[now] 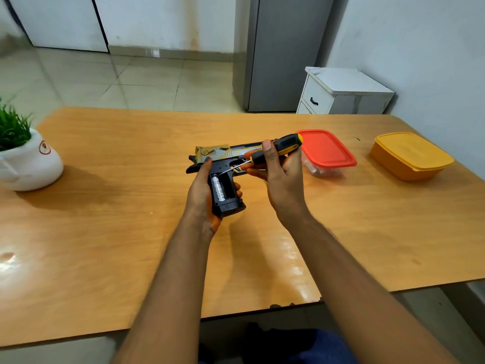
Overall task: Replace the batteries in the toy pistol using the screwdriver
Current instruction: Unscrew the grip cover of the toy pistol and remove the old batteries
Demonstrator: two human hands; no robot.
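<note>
We held the pistol [223, 164] above the middle of the tabletop [105, 232], our left hand [203, 195] curled round its black handle from behind, thumb up along the frame and fingertips showing past the far side. The barrel pointed right, its gold slide uppermost. The cover was off the handle, and the bay lay open towards us. One battery [219, 191] sat in the left slot; the slot beside it looked dark, and we could not tell what it held.

Our right hand [278, 174] gripped the screwdriver [275, 149] by its black and yellow handle, thumb laid along the top, fingers wrapped beneath. The shaft slanted down to the left, and its tip was at the upper end of the battery bay, just beside the battery; whether it touched we could not tell.

Behind the pistol, to the right, stood a clear box with a red lid [326, 151], something indistinct inside it. A yellow box [412, 156] stood further right, well apart. A potted plant [26, 156] sat at the left edge.
</note>
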